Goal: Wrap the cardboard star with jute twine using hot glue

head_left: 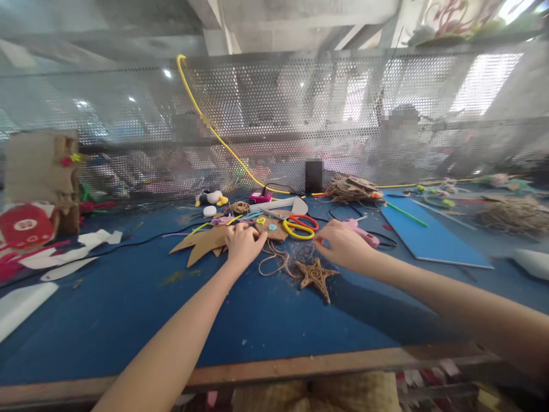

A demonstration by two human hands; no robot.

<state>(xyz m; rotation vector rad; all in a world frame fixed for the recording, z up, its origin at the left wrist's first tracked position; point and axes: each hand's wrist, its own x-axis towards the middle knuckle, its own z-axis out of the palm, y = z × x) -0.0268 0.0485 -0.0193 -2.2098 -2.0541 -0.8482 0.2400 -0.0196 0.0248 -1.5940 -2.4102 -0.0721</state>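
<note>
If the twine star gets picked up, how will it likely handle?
The star looks flat and wrapped in twine, so probably light and fairly stiff. Its rough surface should grip, not slip. Lying flat near the right hand, it shouldn't roll.

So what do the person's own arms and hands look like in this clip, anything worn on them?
Both arms are bare as far as the picture shows: no sleeves, gloves, watch or bracelets visible. The left hand and right hand show no rings or markings that I can make out, though motion blur and the wide lens soften detail. The forearms look long and stretched by lens distortion.
</note>
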